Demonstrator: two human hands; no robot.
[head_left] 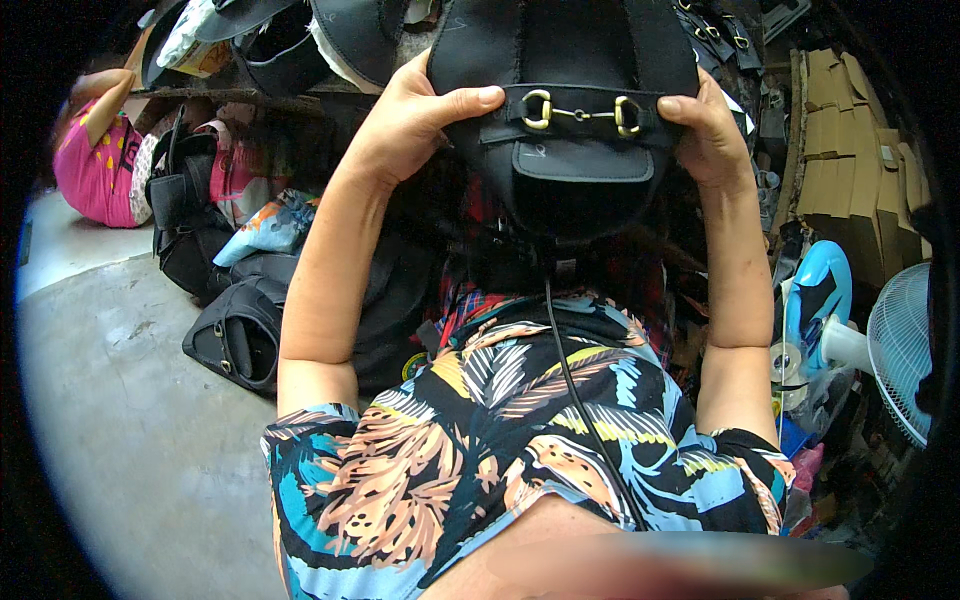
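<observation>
Holding up a black bag piece [565, 110] with both hands, raised in front of the chest, upper middle of view. Left hand [415, 120] gripping its left edge, thumb [470, 98] lying flat across the front toward the strap, other fingers wrapping behind and out of sight. Right hand [710, 130] clamping the right edge, thumb pressing near the end of the strap, fingers curling behind. Showing a gold-coloured metal bit buckle [580, 112] across a black band, sitting between the two thumbs, with a small flap pocket [570, 160] just below it. Hanging down from the piece, a thin black cord [585, 400] running over a patterned shirt [500, 460] in blue, orange and black. Lying on the grey concrete floor [130, 420] to the left, a finished black handbag [235, 335] and more dark bags piled near it. Sitting at far upper left, another person in a pink top [90, 170], bending over. Standing at right edge, a white fan [900, 350] near stacked brown cardboard [850, 150]. Hanging above, more black cut pieces [290, 45].
</observation>
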